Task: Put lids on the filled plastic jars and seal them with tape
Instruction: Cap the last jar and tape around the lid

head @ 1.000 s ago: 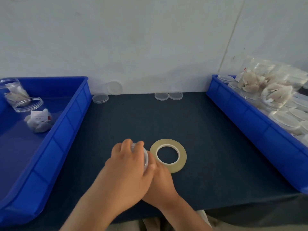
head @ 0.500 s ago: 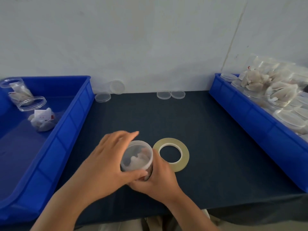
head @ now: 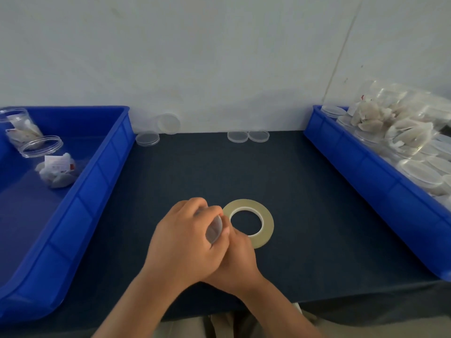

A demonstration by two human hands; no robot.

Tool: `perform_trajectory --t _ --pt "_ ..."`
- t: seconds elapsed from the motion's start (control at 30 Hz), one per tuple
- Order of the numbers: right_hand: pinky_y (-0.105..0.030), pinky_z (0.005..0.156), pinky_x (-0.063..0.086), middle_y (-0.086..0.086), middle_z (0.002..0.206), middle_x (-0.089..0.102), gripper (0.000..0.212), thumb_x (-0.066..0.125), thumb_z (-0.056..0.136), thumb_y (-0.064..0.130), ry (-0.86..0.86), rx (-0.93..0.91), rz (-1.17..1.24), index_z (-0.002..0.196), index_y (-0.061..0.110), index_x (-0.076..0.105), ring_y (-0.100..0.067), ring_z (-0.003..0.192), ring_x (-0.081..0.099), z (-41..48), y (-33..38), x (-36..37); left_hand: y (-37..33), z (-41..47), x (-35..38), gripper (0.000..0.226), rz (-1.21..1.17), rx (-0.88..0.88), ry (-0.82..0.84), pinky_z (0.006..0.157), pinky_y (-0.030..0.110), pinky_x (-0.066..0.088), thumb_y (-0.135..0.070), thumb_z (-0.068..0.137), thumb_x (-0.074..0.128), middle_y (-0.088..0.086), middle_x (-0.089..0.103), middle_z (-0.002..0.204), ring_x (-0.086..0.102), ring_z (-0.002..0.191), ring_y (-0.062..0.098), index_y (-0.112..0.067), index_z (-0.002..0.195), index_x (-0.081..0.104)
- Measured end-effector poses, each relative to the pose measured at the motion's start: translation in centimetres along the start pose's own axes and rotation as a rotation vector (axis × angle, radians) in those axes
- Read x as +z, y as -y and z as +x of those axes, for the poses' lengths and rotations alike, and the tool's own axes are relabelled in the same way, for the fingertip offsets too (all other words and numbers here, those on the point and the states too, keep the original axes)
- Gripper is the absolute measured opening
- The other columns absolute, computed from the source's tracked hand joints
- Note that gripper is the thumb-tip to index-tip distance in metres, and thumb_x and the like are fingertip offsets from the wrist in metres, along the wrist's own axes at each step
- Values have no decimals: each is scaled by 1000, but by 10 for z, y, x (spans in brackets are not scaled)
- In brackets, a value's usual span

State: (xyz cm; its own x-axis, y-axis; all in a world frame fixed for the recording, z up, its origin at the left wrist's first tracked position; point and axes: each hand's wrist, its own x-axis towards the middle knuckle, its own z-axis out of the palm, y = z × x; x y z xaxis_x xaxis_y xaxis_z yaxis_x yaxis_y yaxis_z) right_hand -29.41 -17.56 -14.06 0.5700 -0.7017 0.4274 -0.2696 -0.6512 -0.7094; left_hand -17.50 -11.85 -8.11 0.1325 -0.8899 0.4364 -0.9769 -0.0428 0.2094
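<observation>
the table (head: 317, 203) wears a dark navy cloth, matt and finely grained. the left tray (head: 97, 172) at 9 o'clock and the right tray (head: 366, 172) at 3 o'clock are blue moulded plastic, smooth with a dull gloss. the clear jars (head: 14, 125) (head: 41, 145) in the left tray are thin transparent plastic, bright at the rims; their whitish sachets (head: 57, 176) look matt and crumpled. the loose lids (head: 238, 137) at 12 o'clock are smooth, cloudy-clear plastic. the held jar (head: 214, 230) at 6 o'clock, gripped by the left hand (head: 188, 237) and right hand (head: 239, 257), shows the same clear sheen. the tape roll (head: 267, 215) beside it is glossy, yellowish translucent film. the wall (head: 219, 57) is matt, faintly scuffed paint.
</observation>
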Motion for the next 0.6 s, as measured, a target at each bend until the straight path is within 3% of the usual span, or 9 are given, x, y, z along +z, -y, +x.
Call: perform_trajectory --t 0.1,0.17,0.3,0.4,0.5,0.6 --pt "-31 71 58 8 111 70 66 84 80 51 -32 -33 -11 131 17 61 -9 92 69 3 3 2 11 5 -3 42 -54 81 24 77 21 50 -57 88 54 -11 68 110 66 96 9 -29 113 74" --pt "-34 80 58 6 117 67 65 85 83 46 -17 -9 54 134 16 59 -11 102 68 6 4 3 13 7 -6 44 -94 82 55 84 20 49 -59 89 53 -13 67 117 66 104 7 -32 118 73" --pt "-33 94 56 10 133 59 64 82 87 44 -44 8 101 140 28 51 -13 120 61 4 3 2 -1 -2 -3 63 -90 -81 30 100 31 50 -78 89 51 -14 57 143 54 132 8 -38 136 63" --pt "-25 89 57 21 133 56 61 77 87 46 -30 26 70 139 40 44 -2 116 60 -1 1 4 -13 -7 0 77 -100 -261 -8 91 26 46 -87 84 44 -10 62 133 61 120 12 -33 136 61" --pt "-28 86 59 21 128 59 68 85 80 47 21 38 128 137 36 50 -6 112 65 -3 -4 5 -10 -8 0 62 -146 -207 -43 85 21 45 -73 84 57 -11 70 117 67 102 9 -27 124 69" --pt "-31 83 60 20 125 60 73 92 75 46 17 7 171 136 32 53 -9 109 67 -1 -8 5 1 -7 -1 58 -192 -124 -32 84 17 46 -67 81 57 -15 70 115 66 98 6 -27 121 71"
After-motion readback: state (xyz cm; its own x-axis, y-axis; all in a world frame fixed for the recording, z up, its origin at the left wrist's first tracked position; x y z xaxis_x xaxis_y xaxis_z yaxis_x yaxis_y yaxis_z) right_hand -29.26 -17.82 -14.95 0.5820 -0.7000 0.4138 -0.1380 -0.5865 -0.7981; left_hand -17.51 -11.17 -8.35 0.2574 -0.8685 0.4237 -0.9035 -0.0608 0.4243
